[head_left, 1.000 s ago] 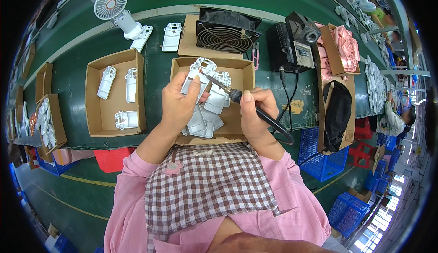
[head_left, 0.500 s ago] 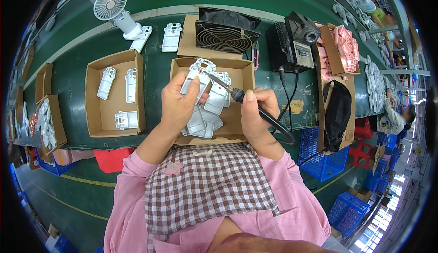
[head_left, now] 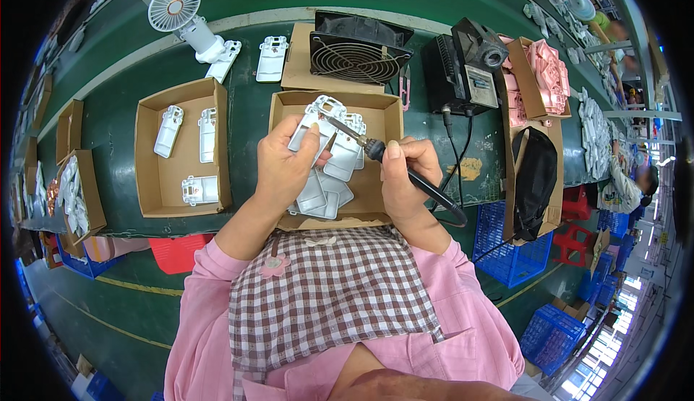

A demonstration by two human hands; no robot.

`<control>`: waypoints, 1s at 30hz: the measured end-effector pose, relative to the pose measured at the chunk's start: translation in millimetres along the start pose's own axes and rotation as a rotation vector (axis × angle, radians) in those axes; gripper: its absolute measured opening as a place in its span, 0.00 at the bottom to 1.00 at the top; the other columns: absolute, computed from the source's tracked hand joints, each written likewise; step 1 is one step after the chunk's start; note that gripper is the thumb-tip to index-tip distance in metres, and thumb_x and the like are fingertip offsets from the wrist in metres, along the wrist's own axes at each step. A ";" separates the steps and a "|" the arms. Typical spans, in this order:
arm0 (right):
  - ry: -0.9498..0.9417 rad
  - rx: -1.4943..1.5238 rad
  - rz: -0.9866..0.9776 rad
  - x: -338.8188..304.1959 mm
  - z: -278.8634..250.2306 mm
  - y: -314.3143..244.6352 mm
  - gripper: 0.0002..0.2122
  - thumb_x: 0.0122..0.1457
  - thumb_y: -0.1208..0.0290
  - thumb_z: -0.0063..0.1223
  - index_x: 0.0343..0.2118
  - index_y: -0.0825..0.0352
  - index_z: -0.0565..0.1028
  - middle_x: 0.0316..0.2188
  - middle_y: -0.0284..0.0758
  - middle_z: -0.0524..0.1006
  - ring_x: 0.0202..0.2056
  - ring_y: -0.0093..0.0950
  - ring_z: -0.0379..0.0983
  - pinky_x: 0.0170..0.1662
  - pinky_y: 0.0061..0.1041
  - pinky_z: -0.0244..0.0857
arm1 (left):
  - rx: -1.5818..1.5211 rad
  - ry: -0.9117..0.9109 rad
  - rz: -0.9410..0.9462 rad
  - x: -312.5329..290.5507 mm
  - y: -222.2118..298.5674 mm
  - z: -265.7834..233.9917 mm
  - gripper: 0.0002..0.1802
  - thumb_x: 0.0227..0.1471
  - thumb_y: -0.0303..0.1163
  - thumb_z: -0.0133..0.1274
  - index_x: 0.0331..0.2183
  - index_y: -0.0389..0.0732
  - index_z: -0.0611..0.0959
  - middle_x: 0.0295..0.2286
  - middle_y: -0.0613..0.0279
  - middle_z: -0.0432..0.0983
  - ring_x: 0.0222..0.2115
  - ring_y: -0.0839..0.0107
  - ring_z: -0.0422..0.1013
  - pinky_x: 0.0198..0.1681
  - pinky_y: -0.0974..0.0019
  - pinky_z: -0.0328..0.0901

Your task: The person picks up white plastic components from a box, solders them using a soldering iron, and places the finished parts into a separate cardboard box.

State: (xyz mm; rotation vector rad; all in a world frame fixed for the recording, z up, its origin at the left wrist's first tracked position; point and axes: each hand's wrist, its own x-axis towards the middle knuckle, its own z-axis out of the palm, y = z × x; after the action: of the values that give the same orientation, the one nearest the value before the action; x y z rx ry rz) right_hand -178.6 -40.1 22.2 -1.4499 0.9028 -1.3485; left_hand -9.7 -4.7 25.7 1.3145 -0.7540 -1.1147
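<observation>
Over a cardboard box (head_left: 394, 108), my left hand (head_left: 282, 162) pinches a white plastic housing (head_left: 304, 132) between thumb and fingers. My right hand (head_left: 410, 177) grips a soldering iron (head_left: 374, 149) by its black handle, a cable trailing from its rear end. The iron's tip lies against or just over the upper, cut-out end of the housing, near a small copper-coloured spot; I cannot tell whether it touches. Below, several more white plastic housings (head_left: 334, 188) lie overlapped in the box, partly hidden by my left hand.
To the left, a second cardboard box (head_left: 146, 202) holds three white housings. Behind stand a small white fan (head_left: 176, 7), a black square fan (head_left: 358, 58) and a black soldering station (head_left: 441, 76). At right are boxes with pink parts (head_left: 547, 69) and a black bag (head_left: 535, 173).
The housing and my left hand have shifted very slightly, to the right and down. The soldering iron has stayed nearly in place at the housing's upper end.
</observation>
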 end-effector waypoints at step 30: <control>0.034 0.262 -0.035 2.8 1.7 -1.5 0.08 0.57 0.74 0.49 0.26 0.65 0.62 0.18 0.31 0.65 0.16 0.15 0.56 0.16 0.14 0.51 | 1.745 0.147 -0.248 -40.7 57.0 -176.3 0.28 0.42 0.53 0.60 0.27 0.33 0.77 0.24 0.49 0.77 0.25 0.54 0.75 0.27 0.56 0.68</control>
State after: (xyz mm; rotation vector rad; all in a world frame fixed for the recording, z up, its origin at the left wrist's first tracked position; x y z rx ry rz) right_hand -176.8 -42.1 24.5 -1.2488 0.6949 -1.4614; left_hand 150.7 90.4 60.8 2.9096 -1.5709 -0.2799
